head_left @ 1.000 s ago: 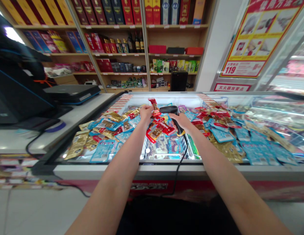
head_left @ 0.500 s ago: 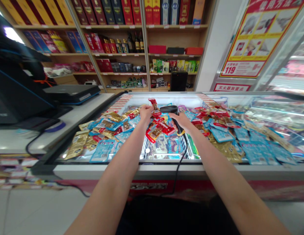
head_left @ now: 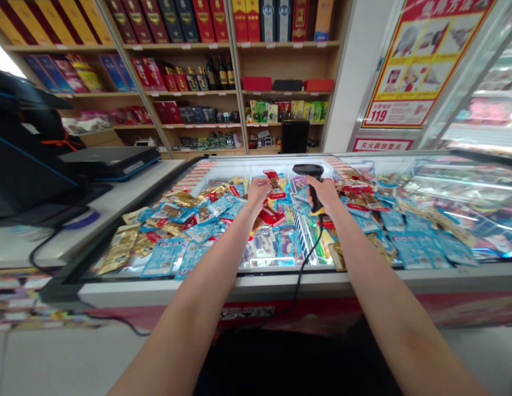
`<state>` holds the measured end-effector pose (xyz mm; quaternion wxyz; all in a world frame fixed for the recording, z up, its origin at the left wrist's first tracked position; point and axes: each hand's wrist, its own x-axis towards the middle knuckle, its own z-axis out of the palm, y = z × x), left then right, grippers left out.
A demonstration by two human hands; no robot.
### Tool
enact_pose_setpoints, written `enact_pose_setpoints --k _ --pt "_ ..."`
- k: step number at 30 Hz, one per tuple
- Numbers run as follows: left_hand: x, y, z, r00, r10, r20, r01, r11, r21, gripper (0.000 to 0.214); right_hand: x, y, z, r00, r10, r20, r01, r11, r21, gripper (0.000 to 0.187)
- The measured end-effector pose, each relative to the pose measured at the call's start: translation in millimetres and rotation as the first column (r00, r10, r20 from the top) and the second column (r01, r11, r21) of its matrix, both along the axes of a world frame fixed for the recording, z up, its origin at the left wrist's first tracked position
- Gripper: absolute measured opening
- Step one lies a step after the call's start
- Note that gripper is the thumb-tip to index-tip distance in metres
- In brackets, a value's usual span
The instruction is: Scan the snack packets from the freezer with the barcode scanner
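Note:
My left hand (head_left: 258, 192) is closed on a small red snack packet (head_left: 272, 179), held up over the heap of packets on the chest freezer's glass lid (head_left: 281, 258). My right hand (head_left: 322, 193) grips the handle of a black barcode scanner (head_left: 309, 170), whose head points left toward the red packet. The scanner's black cable (head_left: 308, 258) hangs down over the freezer's front edge. Both forearms reach forward from the bottom of the view.
Blue, gold and red snack packets (head_left: 190, 225) cover the freezer lid left and right. A white counter (head_left: 94, 214) at the left carries a black till screen (head_left: 25, 165) and a flat black device (head_left: 109, 159). Wooden shelves (head_left: 239, 93) with boxes and bottles stand behind.
Both hands have risen and shifted right. The scanner is now lifted upright off the packets, with its head beside the red packet. The camera view has shifted slightly.

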<state>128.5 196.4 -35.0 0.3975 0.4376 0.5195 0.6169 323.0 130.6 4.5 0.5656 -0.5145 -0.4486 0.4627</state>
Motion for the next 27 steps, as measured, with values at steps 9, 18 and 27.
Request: enact_pose_setpoints --k 9,18,27 --pt "93 -3 8.4 0.955 -0.296 0.031 0.295 0.955 0.04 0.025 44 -3 5.2 0.96 -0.135 -0.245 0.17 0.977 0.128 0.031" --pt "97 -5 -8.7 0.842 -0.222 -0.493 0.317 0.941 0.118 0.028 44 -7 7.1 0.952 -0.148 -0.267 0.181 0.978 0.103 0.032" --pt "38 -9 3.4 0.752 -0.099 -0.652 0.201 0.976 0.083 0.025 40 -4 4.3 0.959 -0.157 -0.237 0.175 0.983 0.06 0.03"
